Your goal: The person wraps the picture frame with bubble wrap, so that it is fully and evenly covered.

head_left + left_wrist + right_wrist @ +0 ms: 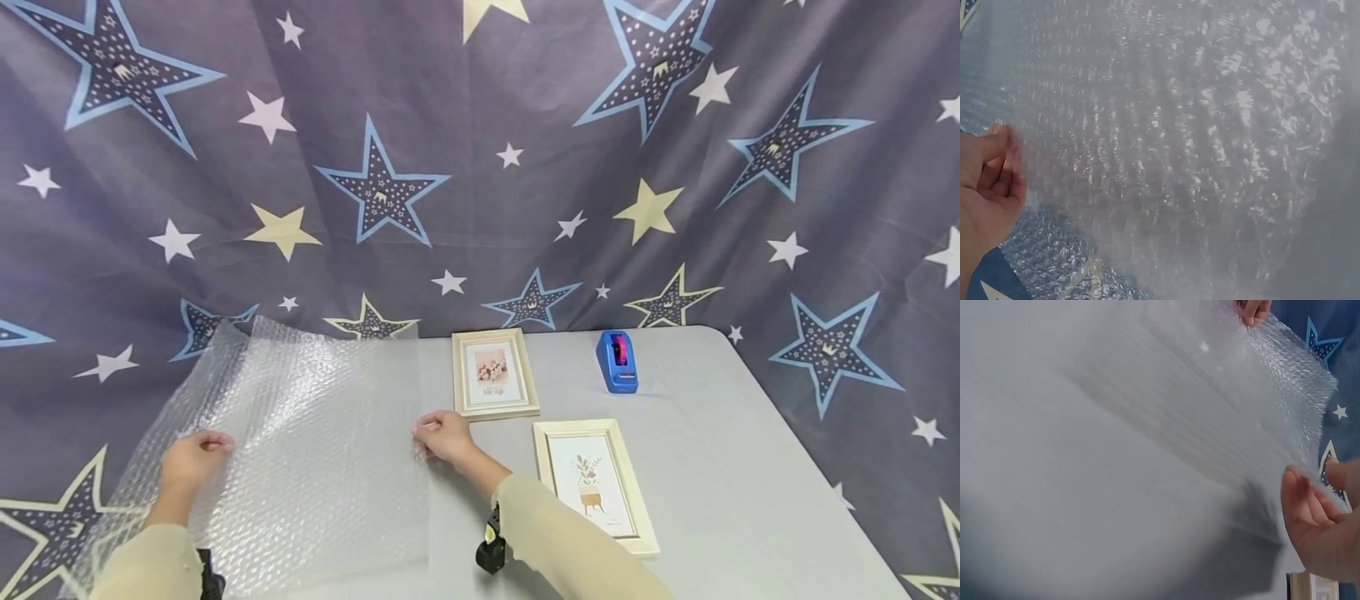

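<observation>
Single sheet of clear bubble wrap [322, 433], dimpled, glossy, spread between fingers: left hand [197, 460] pinching left part, right hand [444, 437] pinching right edge. Pink-print frame [495, 375], cream, rectangular, just beyond right fingertips, lettering too small to read; plant-print frame [594, 485], likewise cream, right of them; two total. One blue tape dispenser [618, 363] farther beyond.

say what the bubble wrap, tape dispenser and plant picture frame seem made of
Bubble wrap: thin clear plastic, glossy; its bubbles catch light.
Tape dispenser: probably hard plastic, evenly blue with slight sheen.
Picture frame: pale cream moulding, fairly matte; could be wood or plastic.
</observation>
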`<state>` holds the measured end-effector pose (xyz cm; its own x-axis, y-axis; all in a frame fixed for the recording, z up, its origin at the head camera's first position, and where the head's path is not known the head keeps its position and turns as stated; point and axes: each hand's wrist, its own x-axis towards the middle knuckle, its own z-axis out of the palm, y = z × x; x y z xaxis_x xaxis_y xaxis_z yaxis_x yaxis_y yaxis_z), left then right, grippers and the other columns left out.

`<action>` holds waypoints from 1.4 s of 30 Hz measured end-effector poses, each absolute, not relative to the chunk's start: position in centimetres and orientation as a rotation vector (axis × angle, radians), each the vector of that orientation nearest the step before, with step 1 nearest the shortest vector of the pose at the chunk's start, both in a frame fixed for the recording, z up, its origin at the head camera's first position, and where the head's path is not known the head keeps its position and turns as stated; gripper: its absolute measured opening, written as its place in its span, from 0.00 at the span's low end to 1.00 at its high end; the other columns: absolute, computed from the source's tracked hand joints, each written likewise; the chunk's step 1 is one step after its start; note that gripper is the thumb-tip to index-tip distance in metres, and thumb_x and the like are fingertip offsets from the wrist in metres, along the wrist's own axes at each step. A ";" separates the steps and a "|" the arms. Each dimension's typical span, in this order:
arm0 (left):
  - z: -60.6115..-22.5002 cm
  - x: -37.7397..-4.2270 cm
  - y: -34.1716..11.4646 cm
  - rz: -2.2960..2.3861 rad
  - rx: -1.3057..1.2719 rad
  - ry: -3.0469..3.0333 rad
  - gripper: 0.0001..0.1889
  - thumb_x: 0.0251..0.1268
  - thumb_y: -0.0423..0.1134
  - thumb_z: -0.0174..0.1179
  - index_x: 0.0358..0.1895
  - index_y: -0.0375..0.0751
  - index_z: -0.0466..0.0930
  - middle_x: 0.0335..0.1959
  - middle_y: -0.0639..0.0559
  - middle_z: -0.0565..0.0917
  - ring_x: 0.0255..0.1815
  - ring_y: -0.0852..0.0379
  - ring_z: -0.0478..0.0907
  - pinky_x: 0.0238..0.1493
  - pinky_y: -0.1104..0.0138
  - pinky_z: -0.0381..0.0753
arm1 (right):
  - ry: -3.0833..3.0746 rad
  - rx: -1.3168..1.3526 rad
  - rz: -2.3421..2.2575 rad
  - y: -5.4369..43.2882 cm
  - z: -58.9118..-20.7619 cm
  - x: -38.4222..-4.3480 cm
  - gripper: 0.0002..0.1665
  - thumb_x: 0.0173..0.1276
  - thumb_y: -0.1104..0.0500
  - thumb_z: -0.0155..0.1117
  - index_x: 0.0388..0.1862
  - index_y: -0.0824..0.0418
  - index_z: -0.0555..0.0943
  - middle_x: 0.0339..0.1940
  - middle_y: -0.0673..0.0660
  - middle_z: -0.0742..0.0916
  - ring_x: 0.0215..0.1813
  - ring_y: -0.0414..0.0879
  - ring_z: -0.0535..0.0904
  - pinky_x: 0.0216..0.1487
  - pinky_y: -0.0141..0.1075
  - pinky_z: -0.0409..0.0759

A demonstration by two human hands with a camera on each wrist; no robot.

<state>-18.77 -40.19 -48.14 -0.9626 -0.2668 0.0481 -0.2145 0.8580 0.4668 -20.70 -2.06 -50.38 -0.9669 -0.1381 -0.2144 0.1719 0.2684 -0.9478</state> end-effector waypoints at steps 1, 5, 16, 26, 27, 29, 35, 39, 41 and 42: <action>-48.1 -18.7 -40.1 -0.703 0.361 -2.908 0.11 0.61 0.35 0.57 0.35 0.26 0.80 0.28 0.36 0.85 0.26 0.48 0.78 0.34 0.57 0.74 | 2.305 0.045 -1.772 -2.1 -50.3 -20.6 0.14 0.62 0.61 0.68 0.42 0.71 0.83 0.29 0.61 0.89 0.20 0.36 0.78 0.25 0.30 0.86; -47.8 -18.5 -40.0 -0.744 0.384 -2.850 0.09 0.62 0.33 0.58 0.35 0.26 0.80 0.26 0.36 0.84 0.23 0.58 0.74 0.29 0.65 0.71 | 2.323 0.093 -1.837 -2.0 -50.2 -20.3 0.07 0.56 0.67 0.71 0.32 0.72 0.85 0.26 0.64 0.89 0.16 0.35 0.78 0.22 0.29 0.85; -44.6 -18.8 -38.3 -1.070 0.644 -2.660 0.17 0.68 0.38 0.56 0.50 0.24 0.77 0.18 0.71 0.74 0.18 0.79 0.66 0.20 0.80 0.71 | 2.027 0.233 -2.003 -0.7 -49.8 -18.4 0.07 0.56 0.72 0.68 0.33 0.74 0.81 0.28 0.65 0.89 0.19 0.36 0.80 0.27 0.30 0.87; -41.7 -23.4 -35.4 -1.007 0.479 -2.559 0.09 0.64 0.35 0.60 0.43 0.33 0.83 0.19 0.71 0.77 0.17 0.85 0.62 0.21 0.86 0.67 | 1.932 0.325 -2.078 0.8 -49.7 -18.4 0.11 0.57 0.72 0.67 0.39 0.76 0.81 0.29 0.63 0.89 0.21 0.37 0.81 0.30 0.32 0.88; -41.8 -23.7 -35.3 -1.022 0.466 -2.544 0.09 0.63 0.34 0.60 0.42 0.33 0.83 0.19 0.70 0.77 0.17 0.86 0.62 0.21 0.86 0.67 | 1.926 0.345 -2.075 0.9 -49.7 -18.4 0.11 0.57 0.72 0.67 0.39 0.76 0.82 0.28 0.62 0.89 0.20 0.37 0.81 0.30 0.32 0.88; -42.2 -24.6 -34.9 -1.043 0.469 -2.542 0.08 0.62 0.33 0.60 0.41 0.33 0.82 0.18 0.69 0.78 0.17 0.85 0.63 0.21 0.86 0.67 | 1.923 0.380 -2.066 1.2 -49.8 -18.5 0.10 0.58 0.72 0.67 0.39 0.76 0.82 0.27 0.61 0.89 0.20 0.37 0.81 0.30 0.32 0.88; -43.8 -26.3 -33.9 -1.063 0.489 -2.581 0.12 0.62 0.34 0.61 0.45 0.30 0.80 0.18 0.69 0.78 0.15 0.85 0.62 0.20 0.85 0.66 | 1.921 0.466 -2.047 1.6 -50.5 -18.6 0.08 0.58 0.73 0.65 0.37 0.75 0.82 0.24 0.59 0.88 0.19 0.37 0.82 0.30 0.32 0.88; -44.5 -27.4 -32.9 -1.069 0.482 -2.580 0.11 0.62 0.32 0.61 0.44 0.27 0.81 0.22 0.52 0.85 0.14 0.83 0.62 0.19 0.84 0.65 | 1.931 0.501 -2.031 1.7 -51.1 -18.8 0.06 0.58 0.73 0.66 0.35 0.75 0.82 0.22 0.59 0.87 0.19 0.38 0.82 0.30 0.33 0.88; -44.6 -28.1 -32.5 -1.073 0.478 -2.595 0.11 0.62 0.32 0.60 0.44 0.27 0.81 0.23 0.50 0.85 0.15 0.82 0.62 0.19 0.84 0.65 | 1.923 0.521 -2.029 1.7 -51.3 -18.8 0.06 0.57 0.73 0.66 0.35 0.76 0.81 0.21 0.58 0.87 0.19 0.38 0.82 0.30 0.34 0.88; -44.7 -28.4 -32.3 -1.081 0.468 -2.597 0.11 0.62 0.32 0.60 0.44 0.27 0.81 0.23 0.50 0.85 0.15 0.82 0.62 0.19 0.83 0.65 | 1.921 0.527 -2.035 1.8 -51.4 -18.9 0.06 0.57 0.73 0.66 0.35 0.76 0.81 0.21 0.59 0.87 0.20 0.39 0.82 0.30 0.34 0.88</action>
